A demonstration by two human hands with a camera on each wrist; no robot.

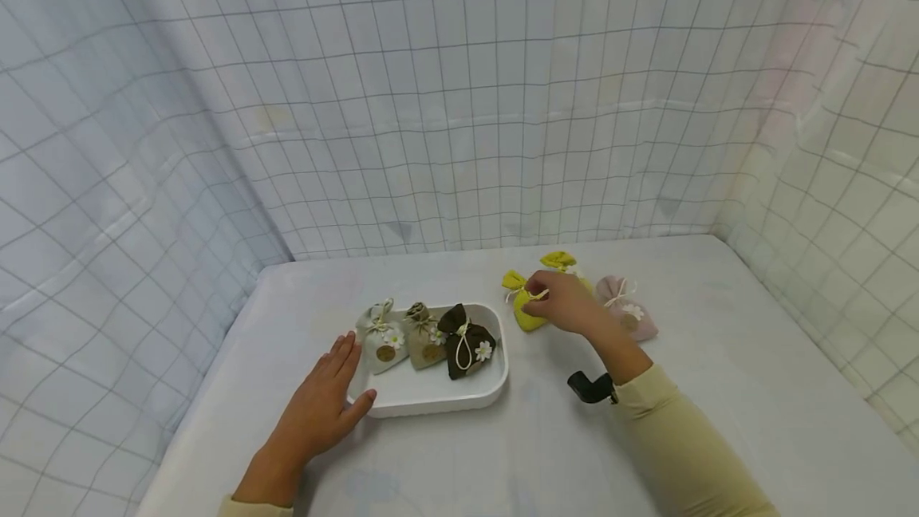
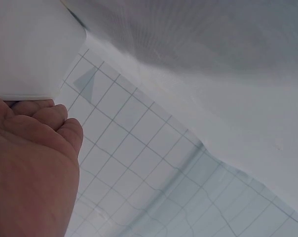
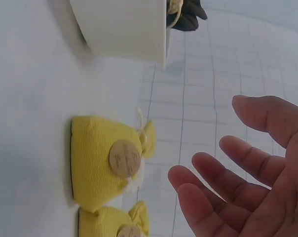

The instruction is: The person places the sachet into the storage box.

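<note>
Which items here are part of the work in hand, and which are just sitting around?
In hand:
right hand reaching over the front yellow pouch
left hand resting against the white tray
three pouches in the tray: white, tan, dark brown

Lying about:
second yellow pouch
pink pouch
grid cloth backdrop

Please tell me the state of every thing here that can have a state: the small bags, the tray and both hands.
White tray: flat on the table, holds three pouches.
Three pouches in tray: tied shut, side by side.
Yellow pouch: tied shut, on the table by the right hand.
Second yellow pouch: tied shut, beside it.
Pink pouch: tied shut, on the table.
Left hand: fingers straight, against the tray's corner.
Right hand: fingers spread, holding nothing.
</note>
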